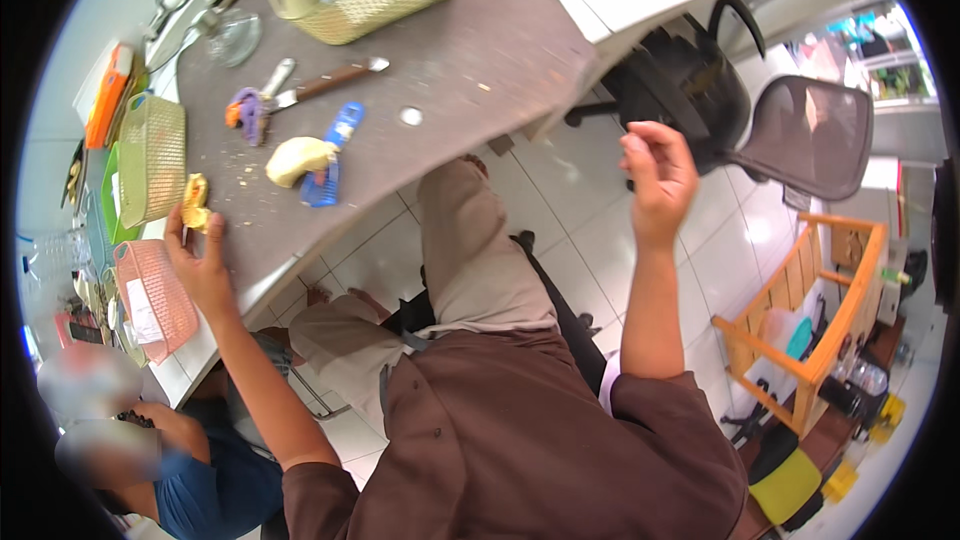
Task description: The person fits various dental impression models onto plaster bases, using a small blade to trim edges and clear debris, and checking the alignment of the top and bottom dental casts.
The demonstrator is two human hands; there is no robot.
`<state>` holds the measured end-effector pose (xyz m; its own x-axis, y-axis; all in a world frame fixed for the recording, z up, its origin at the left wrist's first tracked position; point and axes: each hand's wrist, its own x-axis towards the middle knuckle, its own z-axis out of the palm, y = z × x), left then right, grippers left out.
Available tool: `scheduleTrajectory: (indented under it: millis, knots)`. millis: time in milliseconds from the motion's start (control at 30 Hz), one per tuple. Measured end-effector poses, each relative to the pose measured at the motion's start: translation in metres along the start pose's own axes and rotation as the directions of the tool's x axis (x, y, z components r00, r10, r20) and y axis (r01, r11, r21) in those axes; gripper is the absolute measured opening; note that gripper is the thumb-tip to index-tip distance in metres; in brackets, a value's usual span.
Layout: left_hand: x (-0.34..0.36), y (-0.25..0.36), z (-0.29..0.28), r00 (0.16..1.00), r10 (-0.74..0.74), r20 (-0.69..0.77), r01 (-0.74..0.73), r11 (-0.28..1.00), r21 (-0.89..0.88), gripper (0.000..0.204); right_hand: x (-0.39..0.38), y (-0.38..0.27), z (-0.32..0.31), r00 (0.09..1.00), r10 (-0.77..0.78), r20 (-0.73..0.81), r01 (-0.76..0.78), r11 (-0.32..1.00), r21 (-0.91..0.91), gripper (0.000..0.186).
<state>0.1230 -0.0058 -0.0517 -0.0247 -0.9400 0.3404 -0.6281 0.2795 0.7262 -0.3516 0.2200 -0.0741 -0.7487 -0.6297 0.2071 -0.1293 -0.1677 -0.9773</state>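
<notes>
On the brown tabletop point(490, 70), a pale green basket point(400, 12) stands beyond the blue tool point(323, 188). Well right of that tool hangs the empty right hand point(663, 185), fingers loosely curled. Left of it is the left hand point(205, 268). A brown-handled knife point(335, 83) lies beyond it; a pale yellow lump point(298, 159) on its left. Farther left, a yellow piece point(195, 195) sits between left thumb and fingers; whether gripped, I cannot tell.

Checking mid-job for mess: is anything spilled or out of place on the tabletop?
Yes: pale crumbs lie strewn across the brown tabletop left of the pale-yellow lump, loose rather than gathered, so it looks messy.
</notes>
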Motion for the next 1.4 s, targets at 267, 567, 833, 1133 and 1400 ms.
scheduleTrajectory:
  millis: [267, 567, 833, 1133, 1400]
  knots:
    - [0.008, -0.014, 0.006, 0.997, 0.065, 0.046, -0.072, 0.983, 0.17, 0.071, -0.184, 0.248, -0.15, 0.852, 0.505, -0.135, -0.508, 0.738, -0.444, 0.021]
    - [0.016, -0.043, -0.017, 0.997, 0.024, 0.076, -0.03, 0.996, 0.08, 0.067, -0.313, 0.193, -0.183, 0.449, 0.893, -0.032, -0.628, 0.29, -0.723, 0.055]
    - [0.028, -0.047, -0.019, 1.0, 0.022, 0.002, -0.022, 0.984, 0.177, 0.065, -0.31, 0.171, -0.168, 0.688, 0.724, 0.048, -0.374, 0.411, -0.831, 0.044]
    - [0.024, -0.039, -0.019, 1.0, 0.006, 0.023, -0.009, 0.987, 0.163, 0.059, -0.309, 0.183, -0.17, 0.682, 0.731, 0.005, -0.399, 0.378, -0.835, 0.043]
    - [-0.014, -0.017, -0.007, 0.999, 0.044, -0.02, -0.043, 0.998, 0.044, 0.052, -0.346, 0.221, -0.192, 0.827, 0.433, 0.358, 0.169, 0.417, -0.893, 0.033]
